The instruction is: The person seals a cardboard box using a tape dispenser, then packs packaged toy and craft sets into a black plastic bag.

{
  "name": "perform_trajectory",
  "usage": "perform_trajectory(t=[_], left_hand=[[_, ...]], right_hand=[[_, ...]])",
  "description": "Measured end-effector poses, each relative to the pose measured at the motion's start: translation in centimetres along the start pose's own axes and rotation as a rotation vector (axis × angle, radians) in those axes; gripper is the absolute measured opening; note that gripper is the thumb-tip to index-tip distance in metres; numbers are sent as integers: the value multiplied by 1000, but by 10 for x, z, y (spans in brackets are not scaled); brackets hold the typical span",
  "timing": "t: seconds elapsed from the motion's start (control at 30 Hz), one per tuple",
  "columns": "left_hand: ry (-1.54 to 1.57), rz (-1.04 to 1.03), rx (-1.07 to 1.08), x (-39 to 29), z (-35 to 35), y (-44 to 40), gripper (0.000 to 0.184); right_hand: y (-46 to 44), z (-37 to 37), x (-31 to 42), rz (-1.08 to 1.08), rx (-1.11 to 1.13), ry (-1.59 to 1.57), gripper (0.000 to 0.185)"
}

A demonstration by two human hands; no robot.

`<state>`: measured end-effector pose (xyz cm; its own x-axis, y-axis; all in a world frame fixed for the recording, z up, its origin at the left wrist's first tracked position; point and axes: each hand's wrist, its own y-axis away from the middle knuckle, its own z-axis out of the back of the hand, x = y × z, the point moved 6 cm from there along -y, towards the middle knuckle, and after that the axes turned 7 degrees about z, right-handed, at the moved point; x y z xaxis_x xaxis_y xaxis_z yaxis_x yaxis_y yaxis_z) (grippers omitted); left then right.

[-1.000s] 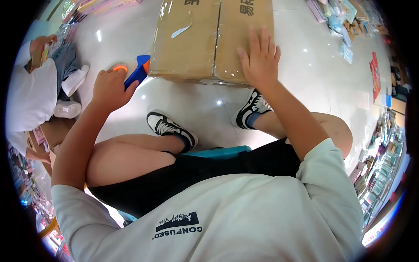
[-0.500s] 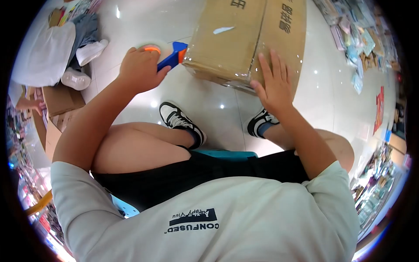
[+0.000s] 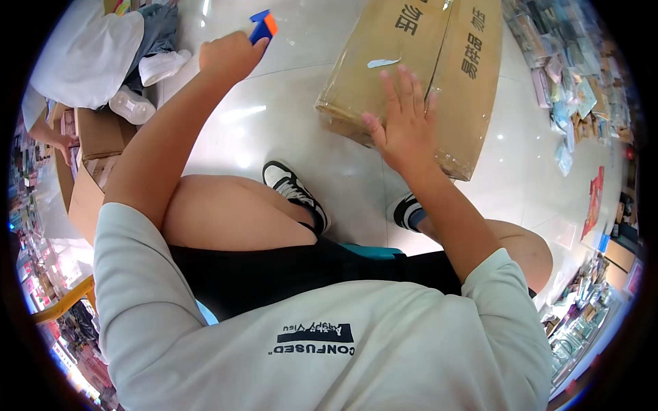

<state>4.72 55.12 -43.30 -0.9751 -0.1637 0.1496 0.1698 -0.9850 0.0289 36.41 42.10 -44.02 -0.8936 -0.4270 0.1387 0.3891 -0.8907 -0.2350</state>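
My left hand (image 3: 232,56) grips a blue and orange tape dispenser (image 3: 263,27), held up over the floor to the left of the box and apart from it. Most of its handle is hidden inside my fist. My right hand (image 3: 410,130) lies with its fingers spread on top of a large brown cardboard box (image 3: 456,89). Dark Chinese characters are printed on the box, clear tape shines along its edges, and a small white torn patch (image 3: 384,63) marks its top.
At the left, another person in a white shirt (image 3: 89,51) crouches, one hand at an open carton (image 3: 103,140). My shoes (image 3: 295,188) stand on the glossy tiled floor. Several packaged goods (image 3: 558,82) lie at the right, near a red item (image 3: 593,202).
My left hand has moved up and away from the box's edge with the tape dispenser. My right hand has shifted left across the box top. The box sits lower and further right in view.
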Motion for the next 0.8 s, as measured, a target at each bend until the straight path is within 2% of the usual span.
perform_trajectory(t=[0.03, 0.13, 0.23, 0.33, 0.47, 0.63, 0.73, 0.8], left_hand=[[-11, 14, 19, 4, -1, -3, 58], [-61, 31, 71, 12, -21, -6, 60], [-145, -212, 32, 8, -40, 2, 65], [-119, -135, 80, 2, -35, 10, 58], [-89, -75, 193, -2, -21, 15, 58], [-68, -74, 228, -11, -23, 12, 62], [-86, -134, 166, -15, -31, 13, 64], [-106, -162, 156, -18, -31, 15, 65]], right_hand=[[-1, 3, 4, -10, 10, 20, 75], [-4, 4, 51, 334, 114, 21, 73], [-1, -24, 82, 638, 169, -41, 67], [-20, -42, 72, 807, 197, 223, 63], [-23, -40, 65, 814, 189, 68, 60], [-25, -43, 75, 638, 160, -30, 58], [-42, -41, 77, 475, 327, -43, 55], [-44, -40, 74, 483, 318, -33, 53]])
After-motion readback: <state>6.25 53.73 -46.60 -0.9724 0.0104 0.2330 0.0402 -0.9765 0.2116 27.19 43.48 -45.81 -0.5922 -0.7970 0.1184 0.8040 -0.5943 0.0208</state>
